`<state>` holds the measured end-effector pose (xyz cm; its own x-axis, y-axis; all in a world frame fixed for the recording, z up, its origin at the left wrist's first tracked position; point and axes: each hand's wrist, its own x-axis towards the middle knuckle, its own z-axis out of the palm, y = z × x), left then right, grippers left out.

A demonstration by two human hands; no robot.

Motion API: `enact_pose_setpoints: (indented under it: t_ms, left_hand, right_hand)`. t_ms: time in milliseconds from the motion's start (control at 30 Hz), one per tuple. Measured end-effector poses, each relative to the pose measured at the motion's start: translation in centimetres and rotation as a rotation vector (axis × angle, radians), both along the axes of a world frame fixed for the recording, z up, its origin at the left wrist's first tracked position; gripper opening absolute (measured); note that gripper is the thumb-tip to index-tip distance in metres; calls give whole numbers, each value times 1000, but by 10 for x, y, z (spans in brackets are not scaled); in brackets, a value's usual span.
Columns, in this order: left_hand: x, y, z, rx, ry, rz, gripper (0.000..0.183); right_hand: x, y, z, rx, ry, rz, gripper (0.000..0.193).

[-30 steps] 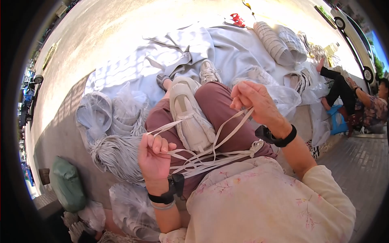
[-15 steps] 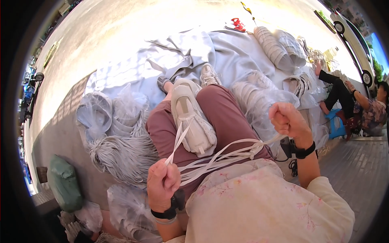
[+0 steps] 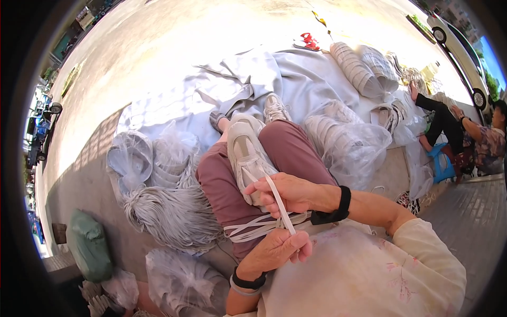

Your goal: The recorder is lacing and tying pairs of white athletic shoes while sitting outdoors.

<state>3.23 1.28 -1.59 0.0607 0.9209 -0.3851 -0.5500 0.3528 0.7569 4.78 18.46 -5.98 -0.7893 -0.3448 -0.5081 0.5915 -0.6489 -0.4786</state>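
An off-white lace-up shoe point(image 3: 244, 140) rests on my lap, between the thighs of my mauve trousers. My left hand point(image 3: 277, 248), closed, pinches a flat white shoelace point(image 3: 283, 211) low over my lap. That shoelace runs up to my right hand point(image 3: 288, 193), whose curled fingers grip it beside the near end of the shoe. My right hand covers part of the shoe's lacing. Several loose white laces point(image 3: 253, 227) lie across my thighs under my hands.
To my left lie a thick bundle of grey-white laces point(image 3: 171, 216), bagged shoe parts point(image 3: 169, 150) and a green sack point(image 3: 87, 245). A clear bag of pale shoe parts point(image 3: 343, 134) sits to the right on a pale sheet point(image 3: 301, 68). Another person point(image 3: 478, 134) sits farther right.
My hands were wide apart, with laces held out to either side. My right hand has come in to the shoe, and my left has moved right and down.
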Motion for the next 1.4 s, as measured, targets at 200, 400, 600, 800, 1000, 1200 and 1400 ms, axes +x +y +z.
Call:
enact_pose_setpoints:
  t_ms: [200,400,600,800,1000,1200,1400]
  left_hand:
    - [-28,-97,-26,265,103,939,50]
    - [-57,-268,-74,496,-111,1337,47]
    - [-59,-365,-57,129,169,2082,24]
    - [-45,-422,-33,235,299,2037,24]
    - [-43,-452,-27,383,403,1995,25]
    - [-82,-274,-24,-188,694,1678,34]
    - [-88,-64,-51,-259,715,892,30]
  right_hand:
    - [9,67,-3,303,-87,-122,20]
    - [21,148,-39,218,-134,-415,13]
    - [25,203,-62,125,-259,-790,6]
    - [29,249,-73,351,-307,-986,12]
    - [34,252,-83,1942,-57,-452,17]
    - [28,118,14,1356,426,-25,18]
    - [43,37,-22,1867,859,579,9]
